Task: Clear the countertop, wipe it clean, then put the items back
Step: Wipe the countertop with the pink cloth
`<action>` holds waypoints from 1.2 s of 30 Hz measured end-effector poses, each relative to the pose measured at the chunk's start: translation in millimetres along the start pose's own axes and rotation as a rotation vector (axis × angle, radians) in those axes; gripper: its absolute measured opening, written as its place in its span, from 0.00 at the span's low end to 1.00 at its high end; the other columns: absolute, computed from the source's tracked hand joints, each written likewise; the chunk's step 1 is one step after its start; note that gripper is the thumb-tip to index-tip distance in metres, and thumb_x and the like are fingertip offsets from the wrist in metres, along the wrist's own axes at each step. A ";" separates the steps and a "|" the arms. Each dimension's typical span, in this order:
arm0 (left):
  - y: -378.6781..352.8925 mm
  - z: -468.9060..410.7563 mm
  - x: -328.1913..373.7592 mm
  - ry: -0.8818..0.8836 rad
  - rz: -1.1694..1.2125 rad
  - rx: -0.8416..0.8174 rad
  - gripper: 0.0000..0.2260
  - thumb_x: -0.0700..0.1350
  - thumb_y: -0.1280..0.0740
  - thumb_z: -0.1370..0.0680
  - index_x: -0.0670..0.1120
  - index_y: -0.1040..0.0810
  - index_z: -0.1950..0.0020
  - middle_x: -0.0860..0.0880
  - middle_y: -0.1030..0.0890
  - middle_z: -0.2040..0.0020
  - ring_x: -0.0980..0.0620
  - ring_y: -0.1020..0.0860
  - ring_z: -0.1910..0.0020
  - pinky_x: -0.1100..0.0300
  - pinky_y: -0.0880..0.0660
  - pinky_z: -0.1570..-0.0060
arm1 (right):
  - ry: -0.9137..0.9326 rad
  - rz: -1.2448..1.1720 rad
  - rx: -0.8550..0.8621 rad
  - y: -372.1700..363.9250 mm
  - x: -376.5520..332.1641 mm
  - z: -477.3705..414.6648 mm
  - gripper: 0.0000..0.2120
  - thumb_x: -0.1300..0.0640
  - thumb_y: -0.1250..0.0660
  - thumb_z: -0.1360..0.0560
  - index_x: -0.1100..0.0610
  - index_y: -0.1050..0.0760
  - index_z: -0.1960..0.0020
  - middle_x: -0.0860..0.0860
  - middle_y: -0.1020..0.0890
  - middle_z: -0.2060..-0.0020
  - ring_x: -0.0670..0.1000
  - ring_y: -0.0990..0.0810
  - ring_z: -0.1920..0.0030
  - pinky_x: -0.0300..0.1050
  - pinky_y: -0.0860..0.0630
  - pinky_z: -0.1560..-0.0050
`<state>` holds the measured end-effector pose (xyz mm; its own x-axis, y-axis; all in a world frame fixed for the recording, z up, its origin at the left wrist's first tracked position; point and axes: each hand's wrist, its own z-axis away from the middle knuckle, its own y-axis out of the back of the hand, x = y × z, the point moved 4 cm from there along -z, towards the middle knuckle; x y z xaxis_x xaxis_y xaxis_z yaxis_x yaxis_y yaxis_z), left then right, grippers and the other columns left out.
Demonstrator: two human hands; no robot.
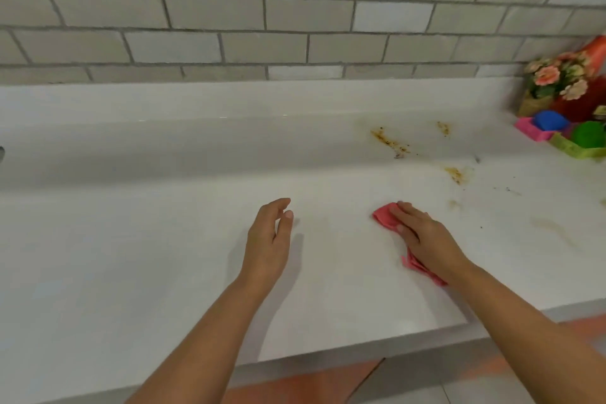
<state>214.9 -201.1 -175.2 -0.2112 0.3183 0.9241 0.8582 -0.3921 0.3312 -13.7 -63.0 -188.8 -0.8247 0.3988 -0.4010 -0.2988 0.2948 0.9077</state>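
The white countertop [164, 239] stretches across the view below a grey tiled wall. My right hand [423, 239] lies flat on a red cloth [383, 216], pressing it onto the counter right of centre. The cloth shows beyond my fingertips and under my wrist. My left hand [270, 239] hovers just over the counter at the centre, fingers loosely apart, holding nothing. Brown food stains [390, 141] and crumbs mark the counter behind and to the right of the cloth.
At the far right stand a pot of artificial flowers [554, 79], a pink tray with a blue ball [549, 121] and a green tray with a green ball [587, 134]. The counter's front edge [360, 348] runs below my forearms, with floor beneath.
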 end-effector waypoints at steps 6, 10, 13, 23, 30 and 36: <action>-8.7 35.7 4.0 -0.014 0.008 0.019 0.15 0.44 0.45 0.18 0.45 0.29 0.33 0.52 0.27 0.36 0.60 0.31 0.39 0.71 0.39 0.41 | 0.130 0.001 -0.035 -35.4 -85.9 29.1 0.27 0.61 0.36 0.24 0.57 0.39 0.27 0.51 0.40 0.26 0.50 0.44 0.25 0.26 0.57 0.34; -11.9 44.6 2.2 -0.006 -0.041 0.005 0.17 0.46 0.46 0.18 0.44 0.31 0.31 0.48 0.28 0.33 0.54 0.31 0.34 0.69 0.41 0.39 | 0.239 -0.110 -0.062 -41.1 -104.1 102.4 0.26 0.41 0.50 0.22 0.50 0.37 0.27 0.43 0.42 0.26 0.43 0.46 0.25 0.34 0.58 0.28; -13.5 47.2 4.8 -0.005 -0.080 -0.026 0.18 0.48 0.47 0.18 0.43 0.32 0.31 0.47 0.29 0.32 0.52 0.32 0.32 0.68 0.42 0.38 | 0.019 -0.045 0.049 -4.8 -29.4 110.2 0.26 0.41 0.50 0.21 0.51 0.37 0.27 0.44 0.41 0.26 0.44 0.45 0.25 0.47 0.56 0.25; -22.1 47.4 4.2 0.006 -0.186 -0.086 0.20 0.51 0.49 0.18 0.43 0.34 0.29 0.44 0.32 0.30 0.46 0.36 0.29 0.51 0.42 0.28 | -0.116 0.177 0.035 -30.0 -70.7 98.3 0.26 0.48 0.57 0.18 0.58 0.49 0.23 0.55 0.50 0.23 0.55 0.54 0.23 0.49 0.59 0.25; -21.6 50.5 6.1 -0.021 -0.239 -0.076 0.20 0.50 0.48 0.18 0.42 0.33 0.30 0.44 0.31 0.30 0.46 0.35 0.30 0.53 0.42 0.28 | 0.068 0.109 0.078 -12.4 -51.0 116.5 0.31 0.42 0.60 0.25 0.50 0.33 0.30 0.49 0.33 0.28 0.48 0.38 0.26 0.51 0.59 0.28; -34.7 46.8 7.9 -0.069 -0.409 -0.102 0.20 0.51 0.49 0.18 0.44 0.34 0.30 0.44 0.34 0.29 0.45 0.38 0.29 0.53 0.47 0.28 | -0.316 0.434 -0.140 56.7 97.5 103.6 0.31 0.53 0.42 0.21 0.52 0.53 0.23 0.53 0.54 0.23 0.53 0.56 0.23 0.62 0.57 0.26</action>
<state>205.3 -144.6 -188.2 -0.4903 0.5208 0.6988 0.6585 -0.3039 0.6885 -61.4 82.6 -189.2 -0.7086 0.7054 0.0155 -0.0422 -0.0642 0.9970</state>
